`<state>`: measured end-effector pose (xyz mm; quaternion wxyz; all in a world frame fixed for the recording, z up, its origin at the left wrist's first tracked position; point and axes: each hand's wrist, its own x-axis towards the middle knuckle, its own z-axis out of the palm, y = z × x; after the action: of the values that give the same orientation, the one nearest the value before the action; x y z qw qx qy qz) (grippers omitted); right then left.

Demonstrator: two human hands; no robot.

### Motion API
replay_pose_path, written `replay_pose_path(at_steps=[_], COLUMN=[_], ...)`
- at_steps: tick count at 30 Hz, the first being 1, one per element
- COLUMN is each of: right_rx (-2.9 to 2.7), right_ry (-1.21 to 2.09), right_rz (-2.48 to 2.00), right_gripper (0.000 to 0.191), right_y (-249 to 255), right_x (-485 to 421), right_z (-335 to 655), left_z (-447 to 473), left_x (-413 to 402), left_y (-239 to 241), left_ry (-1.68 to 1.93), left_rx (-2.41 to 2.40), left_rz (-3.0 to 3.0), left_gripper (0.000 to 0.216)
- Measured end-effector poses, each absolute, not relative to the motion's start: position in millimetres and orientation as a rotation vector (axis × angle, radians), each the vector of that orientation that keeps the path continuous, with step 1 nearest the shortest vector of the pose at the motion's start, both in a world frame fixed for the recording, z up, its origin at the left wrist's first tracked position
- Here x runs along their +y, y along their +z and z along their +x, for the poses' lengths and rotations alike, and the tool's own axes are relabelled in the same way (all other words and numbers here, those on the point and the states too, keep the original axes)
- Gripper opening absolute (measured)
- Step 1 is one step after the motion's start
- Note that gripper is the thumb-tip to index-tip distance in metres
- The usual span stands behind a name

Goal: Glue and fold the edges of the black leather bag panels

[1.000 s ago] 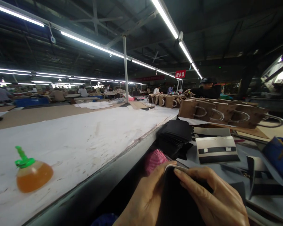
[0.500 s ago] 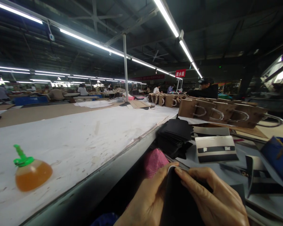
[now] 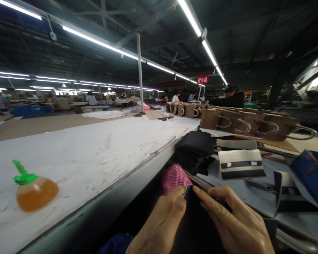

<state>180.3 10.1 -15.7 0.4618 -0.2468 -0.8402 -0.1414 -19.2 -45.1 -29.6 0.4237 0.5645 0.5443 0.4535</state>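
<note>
Between my two hands is a black, leather-like piece (image 3: pixel 197 222) with a pale edge at its top; its lower part fades into the dark below. My left hand (image 3: pixel 161 220) is closed on the piece's left side, the thumb and fingers pinching near the upper edge. The fingers of my right hand (image 3: pixel 235 218) press together on the right side of the same piece, tips near its top. Just beyond my left fingertips shows a pink checked cloth (image 3: pixel 175 179). A stack of black pieces (image 3: pixel 194 150) lies ahead of my hands.
Left, a bottle of amber liquid (image 3: pixel 37 194) with a green spout stands on the white-covered table (image 3: pixel 95 158). To the right lie a cream-and-black flap piece (image 3: pixel 241 164) and a blue bin (image 3: pixel 311 176). Brown bags with wrapped handles (image 3: pixel 249 125) stand behind; a person (image 3: pixel 229 97) is beyond.
My left thumb and fingers have shifted slightly left and down along the piece's top edge. My right hand has moved a little to the left. The view has tilted slightly.
</note>
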Motion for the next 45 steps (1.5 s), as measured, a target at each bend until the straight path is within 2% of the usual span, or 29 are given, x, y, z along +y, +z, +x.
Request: replay_pose_path(at_steps=[3, 7, 10, 19, 25, 29, 36, 45], right_rx=[-2.094, -2.111, -2.112, -2.13, -1.912, -1.789, -1.717, -1.777], right_ry=[-0.36, -0.358, -0.342, -0.256, -0.256, -0.217, -0.141, -0.152], right_rz=[-0.614, -0.619, -0.61, -0.56, -0.715, -0.796, -0.81, -0.855], right_gripper=[0.043, 0.044, 0.047, 0.047, 0.023, 0.009, 0.008, 0.01], right_y=[-18.2, -20.7, -20.9, -19.9, -14.1, -13.8, -14.1, -16.7], right_x=[10.3, 10.2, 9.7, 10.3, 2.9, -4.7, -6.9, -5.7], right_z=[179.5, 177.7, 176.4, 169.3, 166.1, 168.5, 164.9, 170.7], left_z=[-21.6, -19.4, -17.3, -19.7, -24.6, -28.1, -27.0, -7.3], left_x=[-40.8, -31.8, -28.4, -26.9, -32.6, -41.0, -47.6, -56.6], left_y=[-26.7, -6.7, 3.1, -12.9, -25.7, -17.5, -19.9, -25.9], left_ry=[1.192, 1.167, 1.148, 1.155, 1.563, 1.653, 1.647, 1.861], left_rx=[1.309, 1.263, 1.23, 1.346, 1.517, 1.569, 1.595, 1.503], left_rz=[1.602, 1.824, 1.88, 2.011, 2.017, 1.999, 1.955, 1.942], left_gripper=[0.058, 0.032, 0.026, 0.03, 0.028, 0.03, 0.026, 0.022])
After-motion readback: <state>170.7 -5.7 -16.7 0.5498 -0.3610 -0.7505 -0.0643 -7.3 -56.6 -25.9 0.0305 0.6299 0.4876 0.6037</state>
